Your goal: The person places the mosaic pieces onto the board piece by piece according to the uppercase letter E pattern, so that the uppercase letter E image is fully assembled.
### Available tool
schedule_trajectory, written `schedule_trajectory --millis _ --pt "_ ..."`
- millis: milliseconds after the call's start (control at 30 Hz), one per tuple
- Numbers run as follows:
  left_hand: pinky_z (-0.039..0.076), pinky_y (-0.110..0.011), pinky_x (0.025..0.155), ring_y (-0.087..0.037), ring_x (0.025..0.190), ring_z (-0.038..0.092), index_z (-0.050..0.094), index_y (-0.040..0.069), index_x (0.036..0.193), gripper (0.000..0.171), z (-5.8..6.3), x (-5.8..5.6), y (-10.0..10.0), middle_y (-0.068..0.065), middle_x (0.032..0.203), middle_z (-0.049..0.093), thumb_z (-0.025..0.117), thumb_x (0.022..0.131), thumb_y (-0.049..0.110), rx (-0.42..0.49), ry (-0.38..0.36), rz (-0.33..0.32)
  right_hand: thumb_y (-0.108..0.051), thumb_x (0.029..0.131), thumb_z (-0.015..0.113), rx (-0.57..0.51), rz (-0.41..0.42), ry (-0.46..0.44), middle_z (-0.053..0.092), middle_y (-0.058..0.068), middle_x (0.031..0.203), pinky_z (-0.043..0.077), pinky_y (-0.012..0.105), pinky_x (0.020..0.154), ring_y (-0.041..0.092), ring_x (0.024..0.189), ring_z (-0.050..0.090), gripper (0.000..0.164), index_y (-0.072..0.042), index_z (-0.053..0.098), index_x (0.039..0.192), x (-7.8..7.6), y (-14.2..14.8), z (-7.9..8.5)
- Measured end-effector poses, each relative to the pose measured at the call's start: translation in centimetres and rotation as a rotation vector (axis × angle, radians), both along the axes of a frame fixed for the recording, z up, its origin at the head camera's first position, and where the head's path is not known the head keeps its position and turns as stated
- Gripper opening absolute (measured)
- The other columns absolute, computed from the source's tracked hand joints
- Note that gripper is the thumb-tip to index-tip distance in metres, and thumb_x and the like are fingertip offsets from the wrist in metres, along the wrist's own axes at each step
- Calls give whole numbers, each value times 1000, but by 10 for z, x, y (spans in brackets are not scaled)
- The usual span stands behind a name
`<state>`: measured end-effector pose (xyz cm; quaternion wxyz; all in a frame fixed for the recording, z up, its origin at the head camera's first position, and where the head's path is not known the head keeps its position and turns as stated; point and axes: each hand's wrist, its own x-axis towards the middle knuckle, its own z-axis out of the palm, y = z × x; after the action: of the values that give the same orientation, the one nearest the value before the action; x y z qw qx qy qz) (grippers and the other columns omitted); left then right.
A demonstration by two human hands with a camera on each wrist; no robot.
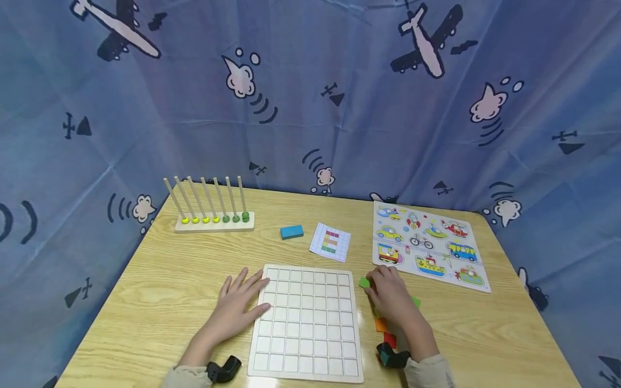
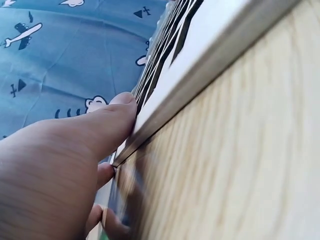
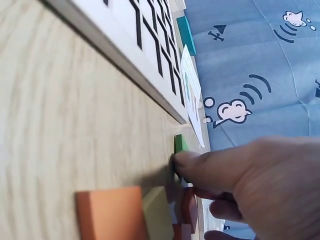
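Note:
A white grid board (image 1: 308,323) of square compartments lies flat in the middle of the table. My left hand (image 1: 234,312) is spread at its left side, fingertips and thumb resting on the edge; the left wrist view shows the thumb (image 2: 117,117) against the board's rim. To the right of the board, my right hand (image 1: 392,293) pinches a small green tile (image 1: 364,282) close to the tabletop. In the right wrist view the thumb presses that green tile (image 3: 180,144). Under and beside this hand lie an orange tile (image 3: 112,215), a yellow tile (image 3: 157,215) and red ones, partly hidden.
Behind the board lie a printed card (image 1: 341,249) with a coloured square pattern and a blue block (image 1: 291,232). A pegged counting rack (image 1: 213,223) with yellow and green beads stands back left. At back right lies a vehicle puzzle board (image 1: 439,274). A blue curtain (image 1: 301,108) hangs behind.

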<state>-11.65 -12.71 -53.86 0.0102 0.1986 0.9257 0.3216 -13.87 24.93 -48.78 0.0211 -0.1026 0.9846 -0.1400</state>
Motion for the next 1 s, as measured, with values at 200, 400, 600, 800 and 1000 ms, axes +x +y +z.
schedule_trajectory --millis 200,400,600,800,1000 --pt "-5 -61 113 -32 147 13 45 26 144 58 -2 1 -1 2 156 30 55 93 51 3 -1 0 -16 93 64 -48 16 -17 56 13 119 45 45 95 27 108 45 29 -2 58 117 -2 -11 7" --pt "-4 -61 113 -32 147 13 45 25 144 57 -1 0 0 2 156 31 56 93 50 15 5 -4 -15 91 66 -101 109 34 59 11 117 46 42 95 26 111 49 32 -2 58 120 -5 -40 16" --pt "-6 -59 114 -31 147 11 44 25 144 58 1 -1 0 3 156 29 55 93 50 11 -13 -9 -15 91 67 -107 216 32 60 4 111 49 37 91 20 106 52 27 -7 61 116 -9 -73 15" --pt "-6 -59 114 -32 147 12 44 26 144 59 3 0 -1 4 156 29 55 92 51 5 -9 -9 -16 91 66 -111 313 39 61 2 111 50 34 86 16 103 55 27 -8 60 116 -12 -98 11" --pt "-5 -59 114 -32 147 12 44 25 144 58 3 0 -1 3 156 30 55 93 51 7 -1 -7 -16 90 67 -121 395 66 63 0 106 50 32 84 16 99 56 20 -10 62 108 -12 -113 10"
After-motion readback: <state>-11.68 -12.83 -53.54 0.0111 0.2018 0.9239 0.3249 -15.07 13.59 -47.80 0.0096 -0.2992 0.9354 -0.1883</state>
